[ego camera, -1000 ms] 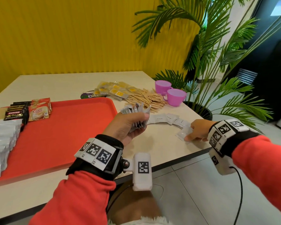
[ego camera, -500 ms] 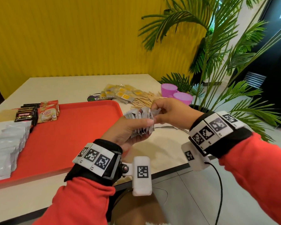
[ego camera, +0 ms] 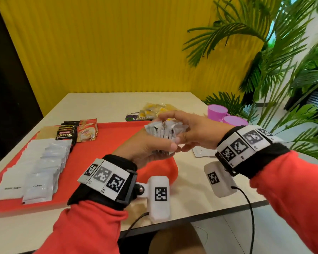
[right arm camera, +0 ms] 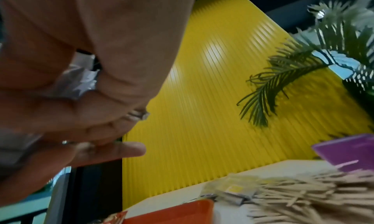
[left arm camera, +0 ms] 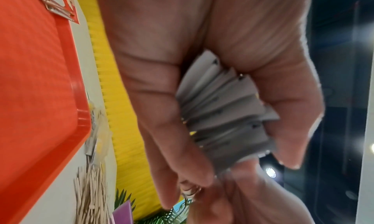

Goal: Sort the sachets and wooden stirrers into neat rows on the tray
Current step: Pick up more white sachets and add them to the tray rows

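My left hand (ego camera: 154,145) grips a fanned stack of silver-white sachets (ego camera: 162,133) upright above the red tray's (ego camera: 106,143) near right corner. The stack (left arm camera: 222,114) shows between thumb and fingers in the left wrist view. My right hand (ego camera: 180,128) reaches in from the right; its fingers curl over the top of the stack and its thumb pinches the side. Two rows of white sachets (ego camera: 42,162) lie on the tray's left side, with black sachets (ego camera: 66,134) and coffee-creamer sachets (ego camera: 86,133) behind them. Wooden stirrers (right arm camera: 303,195) lie piled on the table.
Yellow sachets (ego camera: 154,109) lie on the table beyond the tray. Loose white sachets (ego camera: 202,153) sit under my right wrist. Two purple cups (ego camera: 228,116) stand at the table's right edge beside a palm plant (ego camera: 264,70). A yellow wall is behind.
My right hand left the loose sachets on the table and came to the stack in my left hand. Both hands have since shifted left, over the tray's corner.
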Demonstrator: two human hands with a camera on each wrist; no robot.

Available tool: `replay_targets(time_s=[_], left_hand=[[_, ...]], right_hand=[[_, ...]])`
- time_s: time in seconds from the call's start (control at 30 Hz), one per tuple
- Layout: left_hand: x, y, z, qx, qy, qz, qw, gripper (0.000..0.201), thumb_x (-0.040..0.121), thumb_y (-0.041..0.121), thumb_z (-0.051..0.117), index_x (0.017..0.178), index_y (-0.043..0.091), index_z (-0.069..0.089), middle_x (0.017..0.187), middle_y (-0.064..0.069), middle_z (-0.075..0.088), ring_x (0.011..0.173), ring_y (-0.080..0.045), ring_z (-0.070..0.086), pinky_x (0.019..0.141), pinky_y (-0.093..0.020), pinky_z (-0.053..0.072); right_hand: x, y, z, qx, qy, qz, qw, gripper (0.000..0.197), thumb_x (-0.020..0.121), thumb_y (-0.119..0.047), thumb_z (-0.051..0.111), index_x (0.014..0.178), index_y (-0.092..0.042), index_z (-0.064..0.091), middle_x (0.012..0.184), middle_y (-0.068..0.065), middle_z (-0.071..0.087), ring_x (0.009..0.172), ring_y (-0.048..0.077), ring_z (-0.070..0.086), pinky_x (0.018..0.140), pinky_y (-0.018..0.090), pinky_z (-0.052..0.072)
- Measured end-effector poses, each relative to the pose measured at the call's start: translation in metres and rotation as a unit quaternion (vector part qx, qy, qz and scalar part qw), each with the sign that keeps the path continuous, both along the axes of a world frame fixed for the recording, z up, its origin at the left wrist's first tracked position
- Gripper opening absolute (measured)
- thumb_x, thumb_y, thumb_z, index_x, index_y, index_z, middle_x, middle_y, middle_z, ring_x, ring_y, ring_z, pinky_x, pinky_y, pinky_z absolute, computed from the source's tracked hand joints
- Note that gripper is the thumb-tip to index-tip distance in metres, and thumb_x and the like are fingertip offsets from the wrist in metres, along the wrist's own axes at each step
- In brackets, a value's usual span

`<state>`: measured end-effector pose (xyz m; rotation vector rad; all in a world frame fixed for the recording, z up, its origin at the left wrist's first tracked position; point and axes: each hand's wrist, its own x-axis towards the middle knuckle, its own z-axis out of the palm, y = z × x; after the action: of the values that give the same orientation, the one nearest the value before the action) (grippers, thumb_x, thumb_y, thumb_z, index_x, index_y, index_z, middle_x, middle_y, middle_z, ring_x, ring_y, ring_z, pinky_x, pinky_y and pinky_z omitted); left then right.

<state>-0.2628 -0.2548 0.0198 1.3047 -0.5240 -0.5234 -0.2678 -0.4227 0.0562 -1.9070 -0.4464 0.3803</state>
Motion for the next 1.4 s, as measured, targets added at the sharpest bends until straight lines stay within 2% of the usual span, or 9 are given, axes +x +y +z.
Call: replay_targets(time_s=[0.13,0.23,0.4,0.63,0.8,0.97,1.2,1.33,1.4], left_hand=[[0.008,0.026,0.006,-0.011,0.012,-0.061,0.998,0.048,0.053,-0.005,0.063,0.095,0.018,0.065,0.084,-0.001,0.072,0.075,-0.016,0.071,0.058,-0.02,0.054],[0.017,0.045,0.01,-0.02,0.016,-0.073,0.997,0.056,0.049,-0.005,0.064,0.1,0.018,0.064,0.097,-0.009,0.069,0.082,-0.025,0.069,0.063,-0.027,0.056],[0.036,0.078,0.019,0.027,0.011,-0.025,0.999,0.058,0.046,-0.003,0.06,0.101,0.015,0.061,0.093,-0.007,0.07,0.081,-0.022,0.069,0.067,-0.029,0.058],[0.055,0.116,0.025,0.05,0.019,0.01,0.999,0.052,0.039,0.01,0.058,0.09,0.017,0.064,0.082,-0.008,0.067,0.076,-0.023,0.064,0.075,-0.035,0.045],[0.068,0.138,0.035,0.122,0.036,0.042,0.991,0.038,0.041,0.009,0.052,0.075,0.022,0.062,0.068,-0.001,0.063,0.064,-0.015,0.054,0.059,-0.025,0.033],[0.078,0.152,0.048,0.287,0.004,0.147,0.947,0.019,0.06,0.008,0.055,0.075,0.019,0.051,0.072,-0.002,0.049,0.07,-0.015,0.042,0.067,-0.031,0.028],[0.116,0.182,0.044,0.595,-0.151,0.136,0.777,0.032,0.068,0.029,0.077,0.094,0.014,0.064,0.082,0.0,0.059,0.076,-0.016,0.052,0.067,-0.026,0.037],[0.13,0.19,0.033,0.618,-0.14,0.087,0.769,0.034,0.068,0.028,0.08,0.098,0.017,0.068,0.08,0.005,0.063,0.071,-0.009,0.054,0.065,-0.02,0.04],[0.136,0.192,0.027,0.628,-0.125,0.075,0.765,0.036,0.069,0.028,0.079,0.101,0.013,0.069,0.076,0.004,0.061,0.067,-0.01,0.052,0.063,-0.018,0.04]], right_hand=[[0.017,0.025,0.002,0.027,0.057,0.095,0.994,0.07,0.06,-0.006,0.081,0.117,-0.034,0.052,0.101,0.006,0.059,0.083,0.02,0.061,0.065,0.034,0.051],[0.029,0.046,0.003,0.036,0.046,0.105,0.993,0.061,0.061,0.003,0.069,0.11,-0.029,0.053,0.107,0.014,0.051,0.097,0.031,0.049,0.083,0.054,0.037],[0.046,0.081,0.01,0.011,0.016,0.089,0.996,0.044,0.063,-0.001,0.064,0.097,-0.027,0.051,0.078,0.006,0.053,0.058,0.016,0.053,0.046,0.024,0.044],[0.068,0.129,0.014,-0.003,0.008,0.094,0.995,0.055,0.061,-0.003,0.064,0.106,-0.03,0.047,0.081,-0.001,0.056,0.056,0.009,0.055,0.04,0.018,0.042],[0.086,0.155,0.011,0.02,0.014,0.067,0.997,0.044,0.059,0.0,0.063,0.094,-0.022,0.05,0.074,0.004,0.053,0.053,0.012,0.053,0.039,0.016,0.039],[0.107,0.17,0.001,0.004,0.012,0.027,1.0,0.039,0.062,0.002,0.067,0.089,-0.021,0.049,0.07,0.004,0.05,0.052,0.013,0.048,0.043,0.019,0.041],[0.133,0.199,-0.019,-0.125,0.033,0.038,0.991,0.034,0.078,0.006,0.065,0.086,-0.019,0.044,0.069,0.003,0.049,0.048,0.01,0.05,0.043,0.019,0.043],[0.144,0.219,-0.035,-0.218,0.017,0.046,0.975,0.031,0.074,0.003,0.067,0.086,-0.019,0.047,0.077,0.006,0.054,0.071,0.021,0.055,0.058,0.03,0.048],[0.149,0.225,-0.044,-0.257,0.008,0.042,0.966,0.033,0.071,0.002,0.066,0.093,-0.014,0.047,0.077,0.007,0.055,0.067,0.019,0.054,0.057,0.03,0.047]])
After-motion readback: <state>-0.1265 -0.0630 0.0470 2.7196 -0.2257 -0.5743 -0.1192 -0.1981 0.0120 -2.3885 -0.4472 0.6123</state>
